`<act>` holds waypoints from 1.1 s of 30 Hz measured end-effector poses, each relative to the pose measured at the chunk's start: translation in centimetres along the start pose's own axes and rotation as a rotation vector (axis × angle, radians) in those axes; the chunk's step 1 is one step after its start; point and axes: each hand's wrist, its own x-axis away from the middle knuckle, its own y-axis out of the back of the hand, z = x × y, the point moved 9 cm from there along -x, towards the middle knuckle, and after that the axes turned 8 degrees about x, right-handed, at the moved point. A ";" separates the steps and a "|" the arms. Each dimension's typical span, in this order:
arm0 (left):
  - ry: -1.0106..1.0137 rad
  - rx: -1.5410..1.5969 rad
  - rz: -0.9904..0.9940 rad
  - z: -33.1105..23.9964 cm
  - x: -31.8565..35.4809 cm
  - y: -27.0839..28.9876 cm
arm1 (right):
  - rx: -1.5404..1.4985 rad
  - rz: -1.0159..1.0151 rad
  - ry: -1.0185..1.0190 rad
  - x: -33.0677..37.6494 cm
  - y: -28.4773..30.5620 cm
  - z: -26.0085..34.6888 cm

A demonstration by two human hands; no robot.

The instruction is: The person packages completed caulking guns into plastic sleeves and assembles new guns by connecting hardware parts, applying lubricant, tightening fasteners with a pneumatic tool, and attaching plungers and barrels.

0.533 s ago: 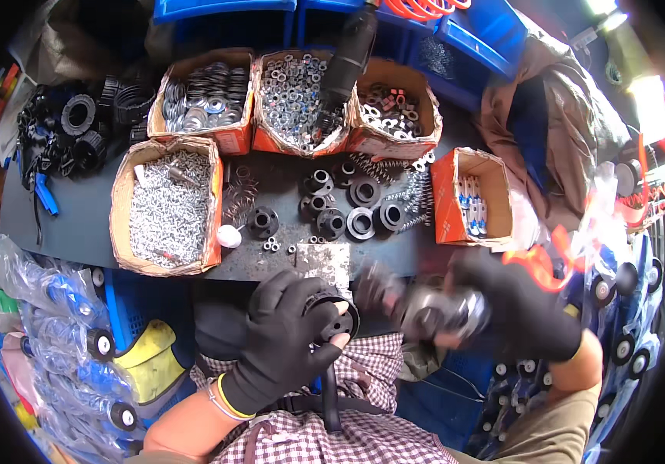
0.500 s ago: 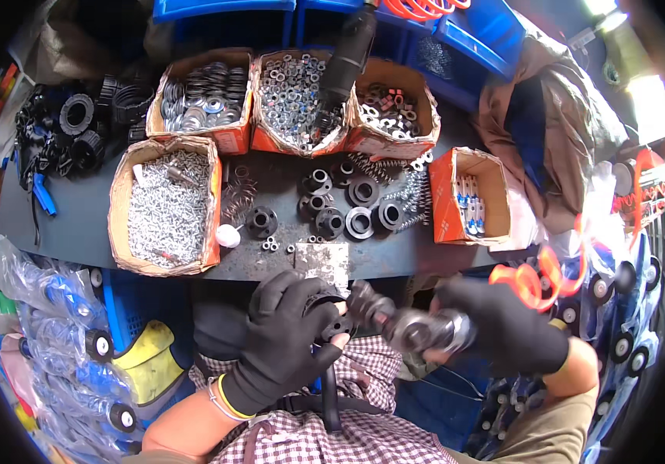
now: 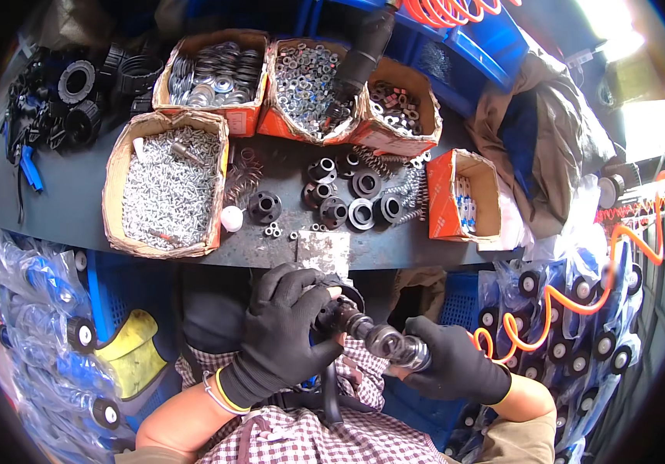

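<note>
Below bench, gloved hands (image 3: 290, 332) gripping tool (image 3: 382, 340)

- The left hand (image 3: 282, 336), in a black glove, is closed around a black round part (image 3: 331, 308).
- The right hand (image 3: 456, 362), also gloved, grips a shiny metal tool (image 3: 393, 345) whose tip meets that part.
- Both hands are just below the edge of the dark workbench (image 3: 61, 201).
- On the bench stand cardboard boxes: one with screws (image 3: 166, 185), one with washers (image 3: 212, 73), one with nuts (image 3: 311, 81).
- Black hubs (image 3: 344, 197) lie between the boxes.
</note>
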 end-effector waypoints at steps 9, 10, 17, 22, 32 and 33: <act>-0.074 -0.040 0.018 0.6 0.6 -0.9 | 0.140 0.126 0.018 -2.3 0.5 -0.9; -0.067 -0.039 0.015 0.9 0.7 -1.1 | 0.203 0.145 0.010 -2.5 0.7 -0.6; -0.130 0.102 -0.218 1.3 1.6 -0.9 | 0.332 0.228 -0.003 -4.7 0.4 -0.5; -0.149 0.131 -0.274 1.1 1.9 -0.7 | 0.377 0.275 -0.019 -5.4 0.2 -1.3; -0.097 0.138 -0.262 1.6 1.9 -1.6 | 0.354 0.289 -0.005 -5.5 -0.2 -1.8; -0.096 0.154 -0.277 1.6 2.0 -1.7 | 0.352 0.292 0.000 -5.4 -0.3 -1.6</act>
